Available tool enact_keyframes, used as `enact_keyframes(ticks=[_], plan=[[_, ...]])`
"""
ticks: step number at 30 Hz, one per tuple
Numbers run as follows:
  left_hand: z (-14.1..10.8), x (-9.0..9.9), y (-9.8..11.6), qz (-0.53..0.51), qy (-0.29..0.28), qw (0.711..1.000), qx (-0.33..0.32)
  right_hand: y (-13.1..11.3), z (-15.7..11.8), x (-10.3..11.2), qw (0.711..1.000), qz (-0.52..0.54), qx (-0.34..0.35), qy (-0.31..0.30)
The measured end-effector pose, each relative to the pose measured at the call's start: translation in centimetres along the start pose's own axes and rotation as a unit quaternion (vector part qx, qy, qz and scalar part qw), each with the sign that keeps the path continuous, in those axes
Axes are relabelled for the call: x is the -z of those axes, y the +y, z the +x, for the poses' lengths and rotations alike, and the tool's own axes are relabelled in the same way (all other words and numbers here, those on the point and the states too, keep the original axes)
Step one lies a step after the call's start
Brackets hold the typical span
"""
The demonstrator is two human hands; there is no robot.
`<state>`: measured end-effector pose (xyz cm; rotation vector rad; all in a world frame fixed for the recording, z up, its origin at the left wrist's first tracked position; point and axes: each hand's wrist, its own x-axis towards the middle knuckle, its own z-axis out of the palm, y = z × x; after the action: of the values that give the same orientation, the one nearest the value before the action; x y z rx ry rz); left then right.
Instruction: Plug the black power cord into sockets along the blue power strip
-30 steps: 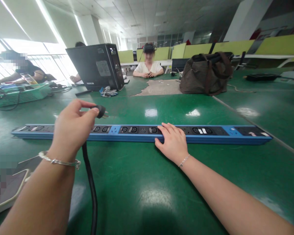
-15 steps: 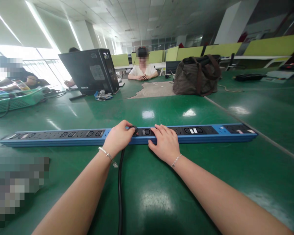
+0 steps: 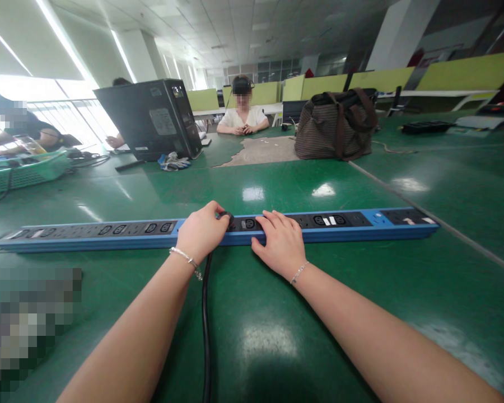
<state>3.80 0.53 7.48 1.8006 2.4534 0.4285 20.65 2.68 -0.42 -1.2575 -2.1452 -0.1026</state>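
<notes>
A long blue power strip (image 3: 395, 217) with black sockets lies across the green table in front of me. My left hand (image 3: 204, 230) is closed on a black plug (image 3: 225, 215) at the strip's middle; the hand covers most of the plug, so I cannot tell how deep it sits. From under that hand a thick black cable (image 3: 205, 330) runs down towards me. My right hand (image 3: 279, 238) grips the strip just right of the plug, its fingers over the top and its thumb against the near side. One socket shows between the hands.
A black computer tower (image 3: 151, 120) stands at the back left, with gloves (image 3: 174, 162) beside it. Further left is a green basket (image 3: 29, 174). A brown bag (image 3: 334, 129) sits at the back right. Another person (image 3: 242, 117) sits across the table. Blurred squares cover something at lower left.
The view has shifted slightly, so everything appears a little further left and up. Both hands keep their places on the plug and the strip.
</notes>
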Motion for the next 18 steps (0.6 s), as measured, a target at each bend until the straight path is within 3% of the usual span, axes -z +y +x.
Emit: enact_keyframes(ticks=[9, 18], plan=[[0.4, 0.6, 2.1, 0.072, -0.010, 0.997, -0.013, 0.0, 0.0, 0.0, 1.000, 0.003, 0.000, 0.001], [-0.1, 0.2, 0.8, 0.033, 0.008, 0.999, 0.014, -0.1, 0.0, 0.2, 1.000, 0.005, -0.002, -0.005]])
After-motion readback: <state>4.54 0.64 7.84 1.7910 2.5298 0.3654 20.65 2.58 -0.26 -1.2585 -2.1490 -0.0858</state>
